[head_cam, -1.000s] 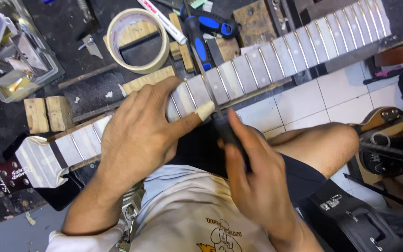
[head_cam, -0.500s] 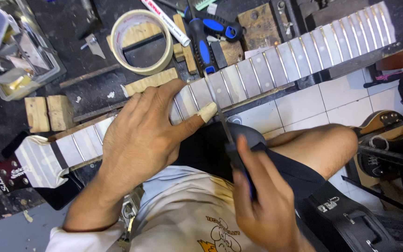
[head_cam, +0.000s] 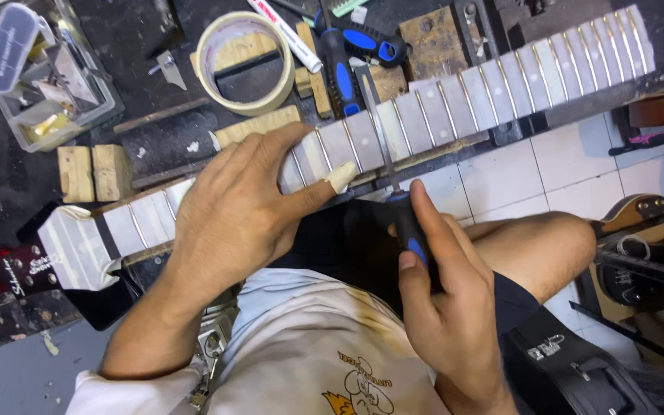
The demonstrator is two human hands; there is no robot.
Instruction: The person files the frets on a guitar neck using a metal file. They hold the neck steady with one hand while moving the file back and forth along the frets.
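One tape roll [head_cam: 244,63], two wooden blocks [head_cam: 92,173], perhaps two blue-handled tools [head_cam: 363,42].

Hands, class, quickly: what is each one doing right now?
Left hand: open, pressed flat on the taped guitar neck.
Right hand: closed around the file, its blade across the neck.

Left hand [head_cam: 232,219] presses the guitar neck [head_cam: 424,115] — right hand [head_cam: 447,300] holds a file [head_cam: 382,142].

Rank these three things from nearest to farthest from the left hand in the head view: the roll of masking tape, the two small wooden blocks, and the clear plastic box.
Measured from the left hand:
1. The two small wooden blocks, just to its left on the bench.
2. The roll of masking tape, above it, behind the taped guitar neck.
3. The clear plastic box, in the upper left corner.
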